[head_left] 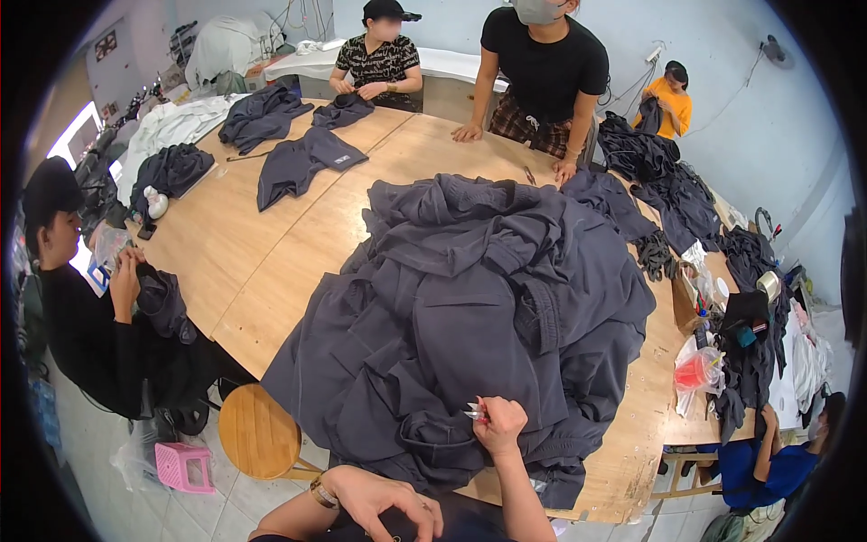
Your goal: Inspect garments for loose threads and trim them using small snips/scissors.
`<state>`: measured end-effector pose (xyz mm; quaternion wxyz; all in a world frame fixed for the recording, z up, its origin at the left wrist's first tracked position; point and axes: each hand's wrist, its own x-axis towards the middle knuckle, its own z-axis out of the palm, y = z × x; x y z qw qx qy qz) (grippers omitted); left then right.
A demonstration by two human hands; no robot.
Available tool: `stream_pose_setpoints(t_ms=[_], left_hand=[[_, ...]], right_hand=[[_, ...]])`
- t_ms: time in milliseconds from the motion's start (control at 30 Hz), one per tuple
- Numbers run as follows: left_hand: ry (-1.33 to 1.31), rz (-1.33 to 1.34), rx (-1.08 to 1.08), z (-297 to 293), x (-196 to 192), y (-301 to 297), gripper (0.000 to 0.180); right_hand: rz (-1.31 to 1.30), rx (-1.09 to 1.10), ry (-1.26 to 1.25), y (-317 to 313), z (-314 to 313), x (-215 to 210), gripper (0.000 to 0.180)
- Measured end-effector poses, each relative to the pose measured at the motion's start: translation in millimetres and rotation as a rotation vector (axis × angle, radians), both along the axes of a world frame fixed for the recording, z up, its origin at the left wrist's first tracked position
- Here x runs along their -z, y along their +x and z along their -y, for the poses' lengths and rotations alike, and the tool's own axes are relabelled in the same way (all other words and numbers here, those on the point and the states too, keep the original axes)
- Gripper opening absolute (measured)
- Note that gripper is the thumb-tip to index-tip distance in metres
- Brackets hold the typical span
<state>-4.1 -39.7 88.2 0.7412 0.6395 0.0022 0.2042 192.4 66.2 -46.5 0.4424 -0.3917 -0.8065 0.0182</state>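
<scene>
Nearest: bare left hand (pixel 375 499) at lower edge, with metallic band (pixel 321 492) on wrist. Fingers bent and parted, with clear gap to thumb; tips partly cropped, so can't tell about contact there.

Just ahead, to the right: bare right hand (pixel 501 425), fingers curled tight around small metal snips with a red part (pixel 475 412). Held low over near side of heap; pointing left, long axis roughly crosswise, tips slightly parted. Can't tell whether touching cloth.

Beneath and beyond: big heap of dark grey cloth garments (pixel 461 348) on pale wooden table (pixel 298 244). Slit on top panel running crosswise; gathered band just right of it running near to far.

Left of heap, on floor: round wooden stool (pixel 259 432), pink plastic stool (pixel 183 467).

Right side of table: clear plastic container (pixel 695 370) with red contents. Farther up: brown paper container (pixel 686 303), with slim items sticking up, too small to name.

Far side: another person's hand (pixel 468 133) resting on tabletop. Farther left: more dark grey garments (pixel 312 163).
</scene>
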Motion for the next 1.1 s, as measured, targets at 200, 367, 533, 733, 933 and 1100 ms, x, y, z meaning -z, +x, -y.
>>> stream_pose_setpoints(t_ms=[200,367,533,733,933,1100], left_hand=[[-0.200,-0.064,0.136,3.1,-0.3,2.1,0.026],[-0.158,-0.047,0.071,10.1,-3.8,6.3,0.025],[-0.116,0.012,0.101,16.2,11.0,15.4,0.024],[-0.103,0.120,-0.100,27.3,16.4,23.6,0.039],[-0.174,0.001,-0.002,32.9,21.6,12.0,0.040],[-0.290,0.021,-0.323,44.2,24.5,-9.9,0.039]], right_hand=[[0.003,0.009,0.000,0.7,-0.4,5.0,0.019],[-0.020,-0.014,-0.011,-2.5,1.6,7.2,0.010],[0.030,0.059,0.031,2.7,3.4,12.2,0.001],[0.038,0.054,0.059,8.2,-1.7,17.0,0.012],[0.075,0.040,0.056,6.3,-4.2,21.0,0.011],[0.056,0.049,0.056,3.9,-2.4,22.7,0.011]])
